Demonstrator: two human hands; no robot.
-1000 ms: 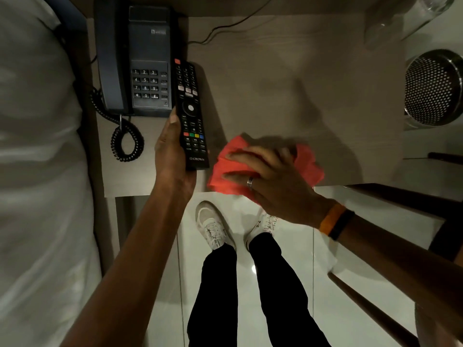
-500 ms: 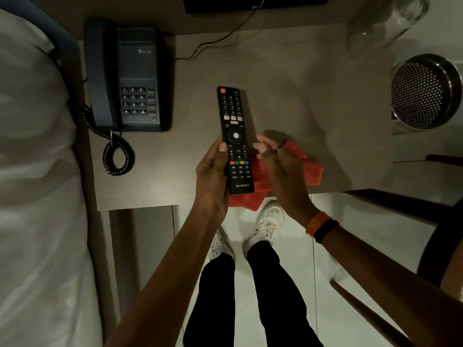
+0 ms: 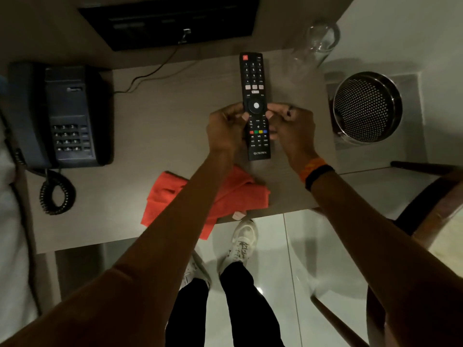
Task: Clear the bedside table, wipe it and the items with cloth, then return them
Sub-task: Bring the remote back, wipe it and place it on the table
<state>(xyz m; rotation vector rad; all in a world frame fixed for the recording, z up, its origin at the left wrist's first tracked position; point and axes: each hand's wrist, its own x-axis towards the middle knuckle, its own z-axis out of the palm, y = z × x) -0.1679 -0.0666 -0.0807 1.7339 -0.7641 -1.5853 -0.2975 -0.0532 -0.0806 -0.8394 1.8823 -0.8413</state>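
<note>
A black TV remote [image 3: 254, 78] is held buttons-up over the right part of the wooden bedside table [image 3: 160, 126]. My left hand [image 3: 225, 130] grips its left edge and my right hand [image 3: 293, 126] grips its right edge, thumbs on the button face. A red cloth [image 3: 235, 194] lies crumpled on the table's front edge, partly under my left forearm, one corner hanging over. A dark desk phone [image 3: 67, 116] with a coiled cord [image 3: 56, 194] sits at the table's left.
A clear glass [image 3: 318, 43] stands at the table's back right corner. A perforated metal bin [image 3: 367, 107] is on the floor to the right. A white bed [image 3: 10, 221] runs along the left. A wooden chair [image 3: 431, 196] is at right. A dark panel [image 3: 172, 21] sits behind.
The remote has moved from beside the phone to the right and farther back. My right hand has let go of the red cloth and taken the remote's right side.
</note>
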